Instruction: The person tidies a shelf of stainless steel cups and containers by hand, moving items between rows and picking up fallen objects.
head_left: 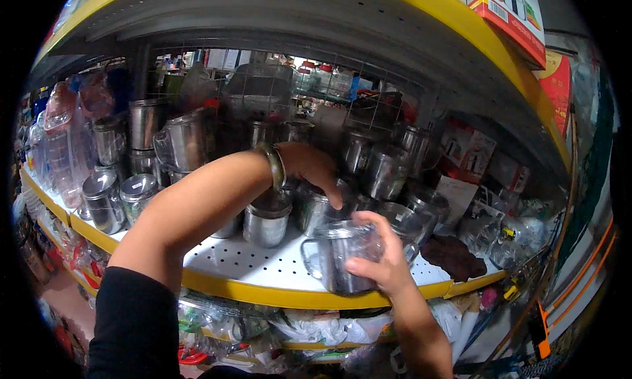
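Observation:
My right hand (382, 257) is closed around a steel mug (345, 264) wrapped in clear plastic, holding it upright in front of the shelf's yellow edge. The mug's handle faces left. My left hand (308, 167), with a bangle (273, 165) on its wrist, reaches across above the row of mugs, one finger stretched downward. The rest of its fingers are dark and partly hidden, and nothing shows in them. Below it stand a steel canister (267, 221) with a lid and another steel mug (315, 211); whether the hand touches either, I cannot tell.
Several steel mugs and canisters line the perforated white shelf (220, 260), some stacked, like the lidded mug (104, 198) at left. A dark crumpled cloth (453, 257) lies at right. Overhead runs another shelf (421, 3), with a red and white box (510, 17) on it.

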`<state>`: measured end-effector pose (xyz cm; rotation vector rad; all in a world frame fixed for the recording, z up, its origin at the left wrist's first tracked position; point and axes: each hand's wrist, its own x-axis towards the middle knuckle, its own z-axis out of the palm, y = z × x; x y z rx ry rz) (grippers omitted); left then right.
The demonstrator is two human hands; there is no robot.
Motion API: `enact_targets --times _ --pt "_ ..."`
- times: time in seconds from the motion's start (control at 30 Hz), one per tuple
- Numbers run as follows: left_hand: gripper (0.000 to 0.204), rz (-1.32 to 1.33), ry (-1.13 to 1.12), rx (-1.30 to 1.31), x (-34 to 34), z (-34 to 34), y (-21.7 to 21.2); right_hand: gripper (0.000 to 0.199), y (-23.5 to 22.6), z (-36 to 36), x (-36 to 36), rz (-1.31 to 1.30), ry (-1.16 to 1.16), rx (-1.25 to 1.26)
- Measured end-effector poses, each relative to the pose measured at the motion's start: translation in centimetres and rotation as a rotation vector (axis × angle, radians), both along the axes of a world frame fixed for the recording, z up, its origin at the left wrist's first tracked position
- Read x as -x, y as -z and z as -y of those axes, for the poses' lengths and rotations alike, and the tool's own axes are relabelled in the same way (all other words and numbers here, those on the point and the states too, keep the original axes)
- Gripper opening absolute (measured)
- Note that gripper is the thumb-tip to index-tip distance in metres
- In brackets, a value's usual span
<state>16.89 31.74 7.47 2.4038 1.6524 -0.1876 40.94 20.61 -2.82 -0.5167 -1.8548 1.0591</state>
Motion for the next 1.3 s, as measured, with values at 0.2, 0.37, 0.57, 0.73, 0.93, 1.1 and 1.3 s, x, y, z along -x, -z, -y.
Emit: enact_targets --times 0.2,0.37,0.57,0.73,0.93,1.1,1.3 --pt "0.068 0.093 -0.045 0.055 -0.7 1.2 -0.5 0.093 1.8 1.5 -3.1 -0.29 -0.008 0.012" --pt "0.086 0.052 -0.084 0.167 -0.5 0.8 -1.9 0.098 2.3 1.9 -3.3 -0.373 -0.014 0.037" --pt "0.08 0.052 -0.181 0.114 -1.3 1.5 -2.3 0.101 2.5 1.9 -3.7 -0.444 -0.073 0.064" --pt "0.078 0.041 -0.215 0.007 -2.2 3.9 -3.4 0.103 2.8 1.9 -4.1 -0.45 -0.132 0.037" --pt "0.08 0.099 -0.299 -0.235 -3.7 4.6 -2.2 0.105 3.3 1.5 -4.3 -0.437 -0.149 0.025" --pt "0.087 0.035 -0.32 -0.365 -4.4 2.4 0.5 0.106 3.0 1.7 -4.3 -0.397 -0.15 -0.002" --pt "0.097 -0.169 0.045 -0.163 -2.5 3.0 -1.6 0.107 3.2 1.6 -4.4 -0.408 -0.177 0.0"
